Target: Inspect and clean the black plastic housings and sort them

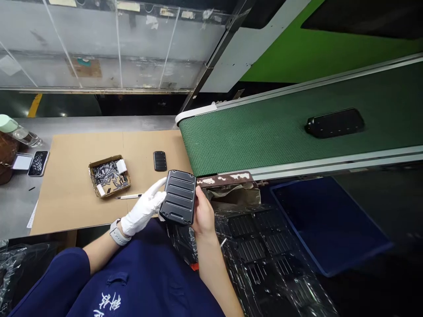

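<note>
Both hands hold a black ribbed plastic panel [178, 197] above the front of the bench, its ridged face toward me. My left hand [145, 207], in a white glove, grips its left edge, with some fingers on the face and a fingertip showing underneath. My bare right hand [203, 213] is closed on the right edge, thumb at the side; its other fingers are hidden behind. Just beyond lies a smaller black ribbed piece [160, 161] on the cardboard sheet [72, 176]. A pen-like white stick [128, 197] rests left of the panel, beside my gloved hand.
An open carton [91, 178] of small dark metal pieces stands on the cardboard. At far left are a phone [38, 163] and a bottle [28, 136]. A green conveyor belt [244, 132] carries a black part [335, 123]. Plastic trays [264, 237] with dark panels lie at right.
</note>
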Demonstrator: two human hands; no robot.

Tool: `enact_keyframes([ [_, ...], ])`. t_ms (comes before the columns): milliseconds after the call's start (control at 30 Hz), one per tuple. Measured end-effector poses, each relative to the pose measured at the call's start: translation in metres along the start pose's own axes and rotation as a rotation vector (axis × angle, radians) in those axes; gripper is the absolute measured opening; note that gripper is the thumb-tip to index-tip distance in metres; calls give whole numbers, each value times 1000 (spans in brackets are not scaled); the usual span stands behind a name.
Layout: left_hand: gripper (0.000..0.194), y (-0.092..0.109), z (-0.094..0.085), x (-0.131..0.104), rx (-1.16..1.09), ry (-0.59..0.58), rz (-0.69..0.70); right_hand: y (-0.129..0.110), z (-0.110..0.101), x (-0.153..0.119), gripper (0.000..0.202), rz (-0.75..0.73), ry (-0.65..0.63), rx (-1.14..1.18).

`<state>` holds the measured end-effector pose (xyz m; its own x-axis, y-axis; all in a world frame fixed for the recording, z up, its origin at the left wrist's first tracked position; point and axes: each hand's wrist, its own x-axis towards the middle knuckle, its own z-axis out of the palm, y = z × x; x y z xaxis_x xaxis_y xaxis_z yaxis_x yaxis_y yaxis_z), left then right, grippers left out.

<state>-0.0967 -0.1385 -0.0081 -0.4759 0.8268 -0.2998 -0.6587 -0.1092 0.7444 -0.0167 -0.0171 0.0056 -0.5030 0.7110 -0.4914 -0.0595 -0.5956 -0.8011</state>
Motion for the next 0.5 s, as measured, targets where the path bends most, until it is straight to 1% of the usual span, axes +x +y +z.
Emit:
enact_keyframes([
  [67,74,1,1,0,-3,11,-42,-1,0,0,51,-15,-10,4],
  [200,66,3,5,0,-12,-39,-121,-3,-2,-2,48,-38,-1,-2],
  [400,53,0,7,1,-44,-86,-111,-3,-4,-1,49,-56,18,-49],
  [500,54,-2,6,3,-46,-81,-104,-2,-8,1,48,-65,-2,-50],
])
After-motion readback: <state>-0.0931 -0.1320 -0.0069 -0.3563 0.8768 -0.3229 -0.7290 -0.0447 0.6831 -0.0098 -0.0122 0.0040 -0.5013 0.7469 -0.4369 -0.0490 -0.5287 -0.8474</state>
